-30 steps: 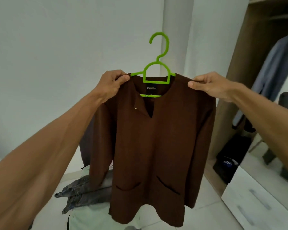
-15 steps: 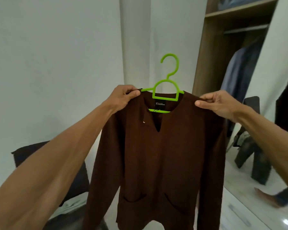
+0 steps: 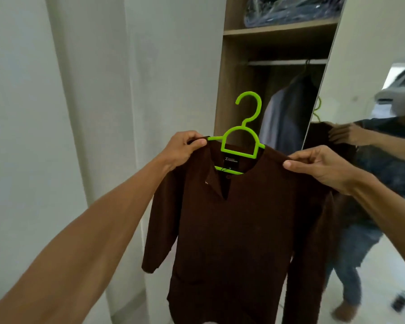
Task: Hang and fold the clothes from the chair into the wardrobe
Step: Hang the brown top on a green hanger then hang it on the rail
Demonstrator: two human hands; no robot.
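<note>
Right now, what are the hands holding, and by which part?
Both hold the brown shirt on its green hanger: the left hand grips one shoulder, the right hand pinches the other.

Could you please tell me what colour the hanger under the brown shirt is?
The hanger is bright lime green, clearest in the head view.

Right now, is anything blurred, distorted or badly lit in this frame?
Head view: brown shirt and green hanger are sharp and evenly lit; wide-angle lens slants the wardrobe side panel; the reflection in the mirror door is partly smeared; the grey garment on the rail hangs in shadow.
</note>
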